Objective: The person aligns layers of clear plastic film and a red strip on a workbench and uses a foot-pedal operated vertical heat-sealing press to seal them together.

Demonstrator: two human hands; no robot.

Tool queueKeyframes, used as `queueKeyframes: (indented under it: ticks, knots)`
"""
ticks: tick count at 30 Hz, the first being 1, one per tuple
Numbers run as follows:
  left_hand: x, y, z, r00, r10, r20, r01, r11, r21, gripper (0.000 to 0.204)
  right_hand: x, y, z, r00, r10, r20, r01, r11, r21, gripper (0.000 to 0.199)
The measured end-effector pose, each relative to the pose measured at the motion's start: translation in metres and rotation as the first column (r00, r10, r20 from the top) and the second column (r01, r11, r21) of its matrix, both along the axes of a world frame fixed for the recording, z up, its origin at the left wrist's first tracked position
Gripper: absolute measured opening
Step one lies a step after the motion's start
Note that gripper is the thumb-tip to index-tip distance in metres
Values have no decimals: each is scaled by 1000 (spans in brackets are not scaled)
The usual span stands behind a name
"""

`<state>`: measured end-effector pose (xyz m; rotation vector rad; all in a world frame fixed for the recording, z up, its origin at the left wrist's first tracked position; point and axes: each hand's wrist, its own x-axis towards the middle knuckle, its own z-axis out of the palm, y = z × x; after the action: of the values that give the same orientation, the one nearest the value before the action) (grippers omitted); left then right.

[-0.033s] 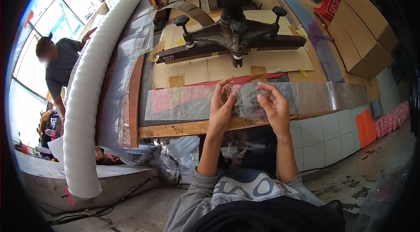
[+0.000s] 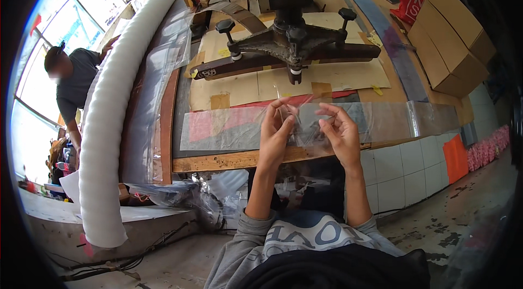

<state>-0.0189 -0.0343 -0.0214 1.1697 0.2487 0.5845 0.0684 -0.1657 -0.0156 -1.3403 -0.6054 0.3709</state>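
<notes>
Clear film (image 2: pixel 305 125) shows between the left hand (image 2: pixel 276 132) and right hand (image 2: pixel 344 134), near the bench's wooden edge (image 2: pixel 218 163).
Thumbs and index fingertips stand apart; whether other fingers grip the film cannot be told. An uneven pull could crease it; a loose hold could drop it onto the plastic strip (image 2: pixel 239 127).

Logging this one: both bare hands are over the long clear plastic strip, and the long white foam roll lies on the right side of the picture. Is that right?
Not quite: in the head view, the long white foam roll lies on the left. The bare left hand and bare right hand are indeed over the long clear plastic strip.
</notes>
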Motion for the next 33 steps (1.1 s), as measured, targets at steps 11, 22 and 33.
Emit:
queueKeyframes:
  ticks: [11, 22, 33]
  knots:
    - [-50, -12, 28, 904, -302, -303, 409, 818, 405, 43, 10, -15, 16, 992, 117, 52, -106, 978, -181, 47]
    - [-98, 58, 17, 706, 694, -140, -57, 253, 966, 42, 9, -22, 47, 988, 132, 79, -136, 989, 55, 80]
    - [-112, 86, -6, 164, 979, -122, 224, 84, 971, 72, 4, -41, 44, 985, 129, 110, -135, 990, 47, 98]
